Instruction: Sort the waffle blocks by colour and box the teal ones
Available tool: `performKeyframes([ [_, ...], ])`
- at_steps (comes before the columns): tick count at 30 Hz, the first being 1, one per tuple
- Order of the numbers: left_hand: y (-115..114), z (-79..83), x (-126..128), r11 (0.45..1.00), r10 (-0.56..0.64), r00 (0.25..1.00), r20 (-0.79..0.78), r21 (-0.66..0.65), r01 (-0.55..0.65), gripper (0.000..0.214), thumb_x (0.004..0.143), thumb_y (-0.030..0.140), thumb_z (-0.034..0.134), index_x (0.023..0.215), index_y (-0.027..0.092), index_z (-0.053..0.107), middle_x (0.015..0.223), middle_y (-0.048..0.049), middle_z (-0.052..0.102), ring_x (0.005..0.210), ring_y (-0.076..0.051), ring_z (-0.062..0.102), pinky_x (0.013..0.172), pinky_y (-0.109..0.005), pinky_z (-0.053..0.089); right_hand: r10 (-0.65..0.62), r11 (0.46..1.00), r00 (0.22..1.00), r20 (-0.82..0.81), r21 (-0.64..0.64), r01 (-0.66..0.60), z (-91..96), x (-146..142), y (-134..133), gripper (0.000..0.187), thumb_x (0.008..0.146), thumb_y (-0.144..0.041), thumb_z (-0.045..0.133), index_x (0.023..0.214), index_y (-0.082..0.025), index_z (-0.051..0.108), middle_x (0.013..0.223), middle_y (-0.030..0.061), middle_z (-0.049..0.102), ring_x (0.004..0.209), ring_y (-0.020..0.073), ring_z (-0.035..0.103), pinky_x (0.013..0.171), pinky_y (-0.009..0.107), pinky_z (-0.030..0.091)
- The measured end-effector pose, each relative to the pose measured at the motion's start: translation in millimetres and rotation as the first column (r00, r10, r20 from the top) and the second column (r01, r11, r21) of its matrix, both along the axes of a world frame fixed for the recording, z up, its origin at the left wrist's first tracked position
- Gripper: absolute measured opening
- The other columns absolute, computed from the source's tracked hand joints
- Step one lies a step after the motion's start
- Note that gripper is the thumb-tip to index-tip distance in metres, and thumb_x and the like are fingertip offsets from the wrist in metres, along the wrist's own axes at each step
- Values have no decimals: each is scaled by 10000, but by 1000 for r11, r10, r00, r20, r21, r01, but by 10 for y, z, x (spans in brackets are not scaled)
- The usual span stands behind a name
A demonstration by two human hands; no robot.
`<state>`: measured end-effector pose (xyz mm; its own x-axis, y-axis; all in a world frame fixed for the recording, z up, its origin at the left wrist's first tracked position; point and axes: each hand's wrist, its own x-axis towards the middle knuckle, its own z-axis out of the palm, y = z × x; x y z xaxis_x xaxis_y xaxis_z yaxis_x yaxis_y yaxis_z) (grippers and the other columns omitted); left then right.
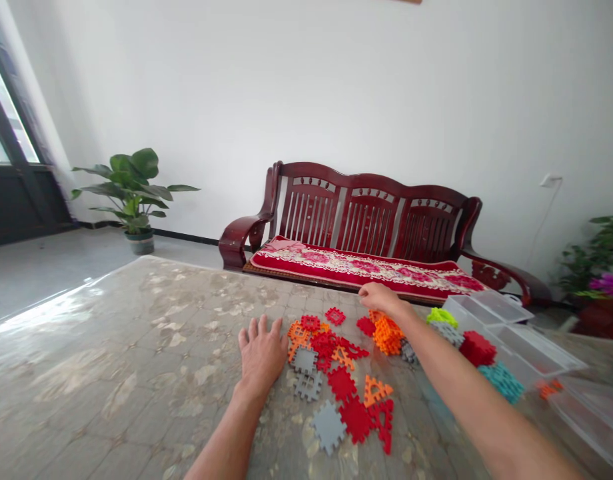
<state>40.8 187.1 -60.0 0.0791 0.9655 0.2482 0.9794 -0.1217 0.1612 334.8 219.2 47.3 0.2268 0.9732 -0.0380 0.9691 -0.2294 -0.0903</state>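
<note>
On the patterned worktop's (101, 380) near side, loose red, orange and grey pieces (355, 419) lie scattered; beside them the left hand (264, 353) rests, fingers (262, 327) apart. Over or beyond an orange stack (387, 337), the right hand (380, 297) curls, its grip impossible to tell.

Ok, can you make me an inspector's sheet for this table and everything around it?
Surface: patterned table cover.
Main things: loose toothed pieces, red, orange and grey; coloured stacks to the right.
Clutter: clear plastic boxes at right.
Hands: left hand palm down beside the loose pieces; right hand curled near the far edge, grip unclear.
Cables: thin cord on the wall.
Surroundings: wooden bench, potted plant.
</note>
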Motion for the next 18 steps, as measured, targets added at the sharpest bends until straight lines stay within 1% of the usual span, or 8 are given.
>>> performKeyframes([
  [3, -3, 10, -1, 1000, -3, 1000, 7, -3, 3, 473, 947, 373, 429, 1380, 278, 593, 1494, -142, 506, 1387, -354, 416, 1128, -548, 278, 98, 995, 995, -6, -9, -98, -81, -315, 2, 375, 750, -202, 643, 1102, -280, 748, 1186, 32, 736, 1117, 223, 661, 836, 246, 469],
  [5, -4, 13, -1, 1000, -2, 1000, 5, -5, 2, 475, 946, 367, 424, 1380, 274, 594, 1499, -144, 501, 1391, -358, 409, 1129, -554, 274, 131, 991, 991, -6, -20, -131, -179, -495, -1, 372, 765, -226, 641, 1122, -264, 740, 1216, 54, 722, 1143, 239, 649, 857, 257, 470],
  [7, -4, 16, -2, 1000, -3, 1000, 0, -8, 3, 480, 946, 371, 419, 1382, 270, 593, 1502, -144, 499, 1394, -360, 405, 1131, -555, 270, 141, 989, 990, -8, -39, -141, -282, -618, -10, 340, 782, -275, 648, 1106, -239, 742, 1199, 82, 725, 1128, 260, 654, 852, 278, 483],
  [10, -11, 27, -3, 1000, -10, 1000, 2, -14, 10, 487, 950, 384, 408, 1385, 267, 590, 1497, -145, 504, 1394, -357, 404, 1129, -551, 271, 142, 988, 990, -9, -57, -143, -401, -699, -35, 316, 779, -309, 675, 1075, -226, 746, 1160, 90, 734, 1097, 268, 665, 856, 298, 494],
  [12, -18, 39, -4, 1000, -12, 1000, 0, -13, 12, 483, 953, 382, 398, 1377, 266, 597, 1490, -146, 512, 1390, -355, 407, 1123, -549, 276, 141, 989, 990, -4, -50, -141, -448, -716, -59, 315, 779, -260, 671, 1082, -212, 743, 1174, 102, 727, 1109, 270, 660, 889, 309, 490],
  [15, -26, 53, -5, 1000, -14, 1000, -8, -3, 14, 472, 955, 373, 393, 1362, 267, 607, 1481, -143, 522, 1383, -342, 411, 1116, -541, 282, 133, 991, 991, -2, -29, -133, -481, -730, -106, 320, 791, -186, 636, 1093, -164, 739, 1178, 151, 720, 1125, 291, 657, 937, 338, 478],
  [18, -26, 60, -5, 1000, -13, 1000, -7, -2, 13, 469, 953, 373, 401, 1365, 268, 601, 1477, -140, 523, 1384, -332, 408, 1115, -532, 283, 110, 994, 993, -28, -4, -111, -477, -723, -167, 323, 818, -168, 600, 1112, -142, 731, 1145, 173, 728, 1110, 295, 667, 954, 346, 473],
])
